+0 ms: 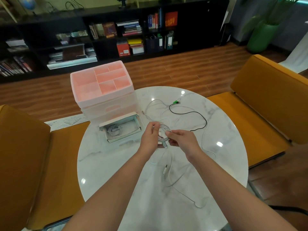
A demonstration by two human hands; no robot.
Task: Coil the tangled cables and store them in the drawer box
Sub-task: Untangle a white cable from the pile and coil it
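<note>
Just above the round marble table (116,164), a white coiled cable (164,135) is held between both hands: the left hand (150,139) curls its fingers round the coil's left side, and the right hand (180,139) pinches its right edge between thumb and fingertips, one plug end poking out below. Nearby, the drawer box (101,90) stands at the table's far left, its pulled-out drawer (120,129) holding another coiled cable (113,130), while a black cable (198,114) and loose white cables (170,172) lie on the tabletop.
</note>
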